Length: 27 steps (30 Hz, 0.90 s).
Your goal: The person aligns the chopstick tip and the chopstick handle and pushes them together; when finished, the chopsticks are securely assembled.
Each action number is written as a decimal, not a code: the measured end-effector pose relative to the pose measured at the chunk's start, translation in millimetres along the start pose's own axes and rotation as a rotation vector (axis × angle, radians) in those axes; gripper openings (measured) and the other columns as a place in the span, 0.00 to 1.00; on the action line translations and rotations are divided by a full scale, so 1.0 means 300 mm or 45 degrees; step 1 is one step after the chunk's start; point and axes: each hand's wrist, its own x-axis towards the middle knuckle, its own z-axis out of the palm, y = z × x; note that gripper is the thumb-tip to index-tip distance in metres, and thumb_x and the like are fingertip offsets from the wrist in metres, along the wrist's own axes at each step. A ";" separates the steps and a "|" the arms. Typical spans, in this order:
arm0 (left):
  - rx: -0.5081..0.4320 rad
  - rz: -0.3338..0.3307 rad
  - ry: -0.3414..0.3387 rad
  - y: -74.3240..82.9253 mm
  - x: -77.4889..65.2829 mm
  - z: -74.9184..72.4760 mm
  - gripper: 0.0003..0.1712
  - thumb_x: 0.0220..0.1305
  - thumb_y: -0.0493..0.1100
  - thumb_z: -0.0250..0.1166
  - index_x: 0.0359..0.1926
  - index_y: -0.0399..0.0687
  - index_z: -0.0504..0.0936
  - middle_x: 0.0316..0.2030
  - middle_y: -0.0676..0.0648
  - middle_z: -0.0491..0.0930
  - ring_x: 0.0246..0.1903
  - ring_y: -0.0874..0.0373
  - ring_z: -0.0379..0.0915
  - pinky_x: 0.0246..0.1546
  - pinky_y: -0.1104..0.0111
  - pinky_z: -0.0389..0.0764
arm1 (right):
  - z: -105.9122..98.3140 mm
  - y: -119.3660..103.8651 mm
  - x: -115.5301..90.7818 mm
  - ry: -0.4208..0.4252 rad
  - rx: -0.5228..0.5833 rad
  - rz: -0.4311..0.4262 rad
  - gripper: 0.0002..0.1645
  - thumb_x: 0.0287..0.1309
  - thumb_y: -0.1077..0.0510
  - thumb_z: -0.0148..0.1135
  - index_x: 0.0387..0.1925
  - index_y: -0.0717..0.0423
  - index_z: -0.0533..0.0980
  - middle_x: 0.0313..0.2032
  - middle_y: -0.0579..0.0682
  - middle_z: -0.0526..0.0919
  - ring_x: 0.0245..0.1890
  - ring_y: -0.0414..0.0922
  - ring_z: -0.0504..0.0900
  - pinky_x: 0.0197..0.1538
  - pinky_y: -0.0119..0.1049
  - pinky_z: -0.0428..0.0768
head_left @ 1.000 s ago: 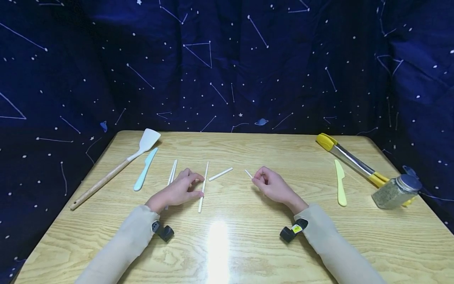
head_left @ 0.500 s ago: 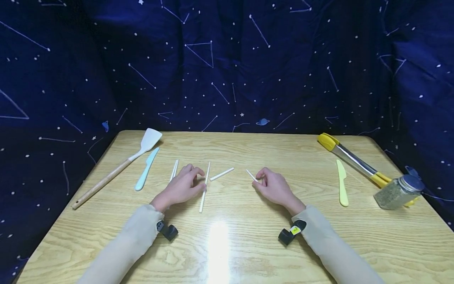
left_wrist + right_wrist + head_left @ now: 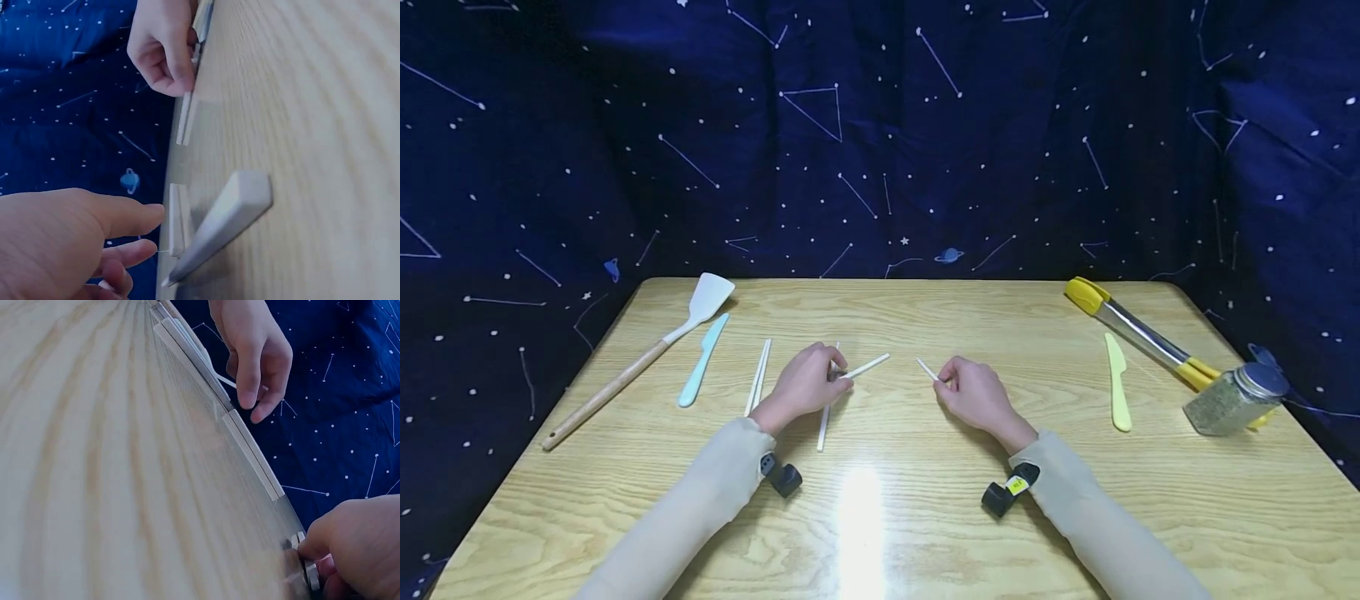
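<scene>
My left hand (image 3: 807,382) hovers above a long white stick (image 3: 823,427), which lies lengthwise on the table and is partly hidden by it. Thumb and fingers stand apart at the near end of a short white stick (image 3: 870,363), with a gap to it in the left wrist view. Opposite, my right hand (image 3: 974,395) pinches another short white stick (image 3: 926,367) between thumb and fingertips, its free end pointing up and left. Two more long white sticks (image 3: 758,375) lie close together left of my left hand.
On the left lie a white spatula (image 3: 647,358) with a wooden handle and a light blue knife (image 3: 703,362). Yellow-tipped tongs (image 3: 1142,335), a pale yellow knife (image 3: 1117,383) and a glass jar (image 3: 1225,406) of dried herbs are on the right. A starry curtain hangs behind the table.
My left hand has moved right, from beside the long stick to the end of the short one. The right hand keeps its pinch and has barely moved.
</scene>
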 end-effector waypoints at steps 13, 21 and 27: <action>-0.004 -0.066 -0.068 -0.004 0.042 0.021 0.05 0.55 0.38 0.69 0.25 0.42 0.83 0.22 0.49 0.80 0.19 0.61 0.69 0.20 0.73 0.69 | -0.030 0.001 -0.007 -0.080 0.058 -0.001 0.05 0.55 0.62 0.55 0.32 0.61 0.73 0.19 0.45 0.72 0.18 0.38 0.67 0.24 0.30 0.65; -0.028 -0.017 -0.040 -0.006 0.033 0.020 0.05 0.54 0.38 0.68 0.23 0.43 0.83 0.23 0.50 0.79 0.21 0.60 0.69 0.21 0.72 0.69 | -0.036 0.012 -0.004 -0.070 0.107 -0.041 0.04 0.57 0.64 0.51 0.33 0.63 0.70 0.20 0.46 0.71 0.20 0.39 0.67 0.26 0.31 0.67; -0.026 0.057 0.024 0.007 0.029 0.016 0.05 0.55 0.38 0.66 0.24 0.43 0.81 0.24 0.50 0.75 0.23 0.60 0.68 0.25 0.71 0.70 | -0.044 0.020 -0.003 -0.030 0.186 -0.058 0.02 0.58 0.65 0.49 0.33 0.63 0.66 0.22 0.46 0.68 0.20 0.39 0.66 0.25 0.30 0.66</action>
